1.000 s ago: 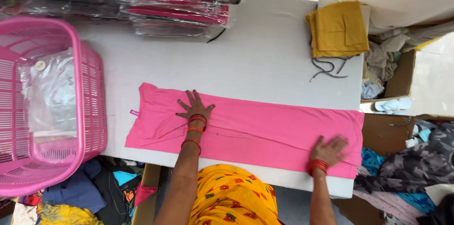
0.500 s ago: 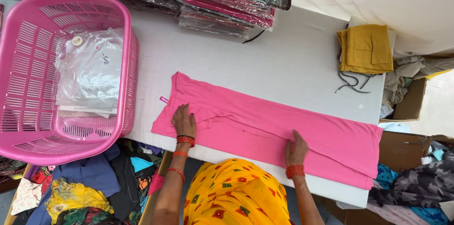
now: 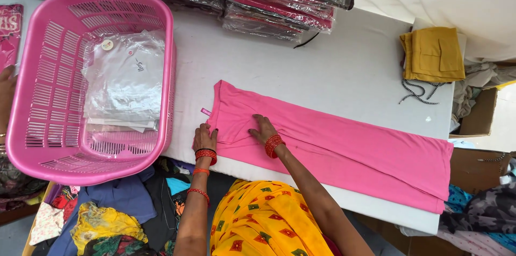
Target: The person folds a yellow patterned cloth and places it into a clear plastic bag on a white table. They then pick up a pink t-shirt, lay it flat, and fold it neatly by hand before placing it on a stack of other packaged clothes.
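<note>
A: Where is the pink garment [image 3: 333, 146] lying?

B: Flat on the white bench [image 3: 344, 68], stretched lengthwise along the edge nearest the person. Its waist end points toward the pink basket [image 3: 32, 127], and its far end reaches almost to the bench's opposite corner.

A: What are the hands doing?

B: Both rest at the garment's waist end. The left hand [image 3: 205, 136] sits at the near corner of the garment, fingers bent over the cloth edge; whether it pinches the cloth cannot be told. The right hand [image 3: 263, 127] lies just beside it, further onto the garment, open and palm down, gripping nothing.

A: Which step does that suggest?

B: It looks like smoothing and squaring the waist end, judging by the flat palm and the small creases around it. A fold from here would call for a firm hold on both waist corners, keeping the edges lined up.

A: What else lies near the garment?

B: Beyond it, stacked packets of clothing in clear wrap [image 3: 279, 3]. Past its far end, a folded mustard cloth [image 3: 432, 54]. The basket beside the waist end holds clear plastic bags [image 3: 126, 78]
</note>
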